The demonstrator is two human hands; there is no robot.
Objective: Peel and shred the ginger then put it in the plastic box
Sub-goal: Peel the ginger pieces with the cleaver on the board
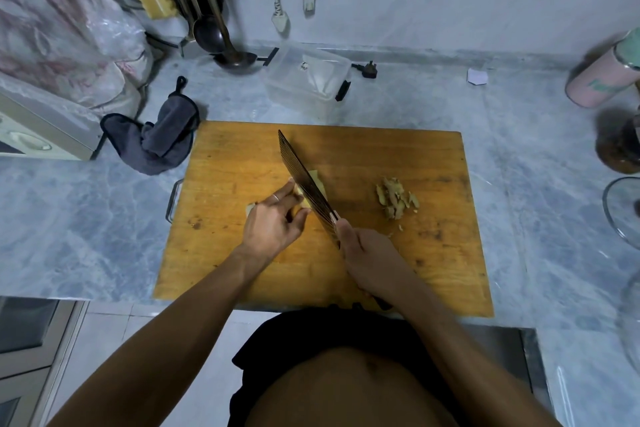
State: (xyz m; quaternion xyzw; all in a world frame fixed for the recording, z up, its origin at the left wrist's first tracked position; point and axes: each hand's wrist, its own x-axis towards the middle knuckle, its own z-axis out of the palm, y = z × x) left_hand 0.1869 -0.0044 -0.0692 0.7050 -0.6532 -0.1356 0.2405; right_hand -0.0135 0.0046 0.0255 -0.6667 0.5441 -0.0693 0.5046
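A pale yellow peeled piece of ginger (316,180) lies near the middle of the wooden cutting board (346,270). My left hand (275,220) holds it down with curled fingers. My right hand (372,262) grips the handle of a long ridged knife (304,184), whose blade stands on the ginger right beside my left fingers. A small pile of brown ginger peel (396,199) sits on the board to the right. The clear plastic box (306,80) stands open on the counter behind the board.
A grey cloth (156,142) lies left of the board. A ladle and utensils (221,38) hang at the back left. A pink cup (604,76), a dark jar (620,146) and a glass bowl (623,208) stand along the right edge.
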